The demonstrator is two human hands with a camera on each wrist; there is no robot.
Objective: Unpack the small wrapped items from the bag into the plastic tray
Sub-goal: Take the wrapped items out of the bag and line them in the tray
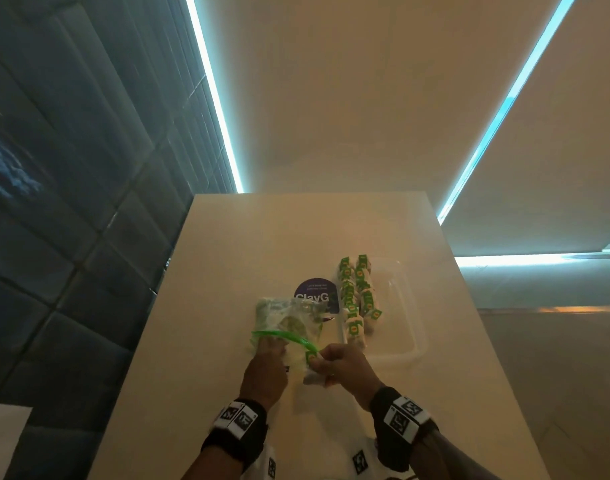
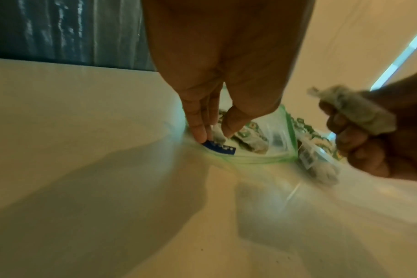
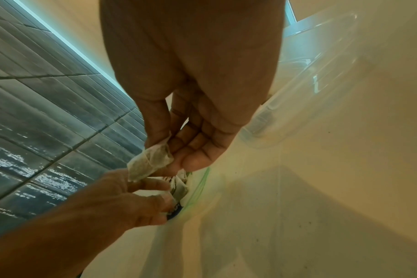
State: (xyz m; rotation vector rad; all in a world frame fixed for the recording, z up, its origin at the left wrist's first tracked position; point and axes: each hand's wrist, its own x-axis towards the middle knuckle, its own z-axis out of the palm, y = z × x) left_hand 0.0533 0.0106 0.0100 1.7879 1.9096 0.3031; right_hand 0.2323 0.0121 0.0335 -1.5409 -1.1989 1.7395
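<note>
Wrapped item [image 1: 314, 370] pinched in right hand [image 1: 345, 370], left hand [image 1: 265, 372] on bag [image 1: 286, 320] mouth

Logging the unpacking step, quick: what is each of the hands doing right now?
Left hand: fingers pinch the zip bag at its mouth.
Right hand: holds a wrapped item.

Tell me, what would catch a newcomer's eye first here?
Probably the two hands at the near end of the pale table: the left hand holds open a clear zip bag with a green seal, while the right hand pinches a small wrapped item. To the right, green-and-white wrapped items line a clear plastic tray.
</note>
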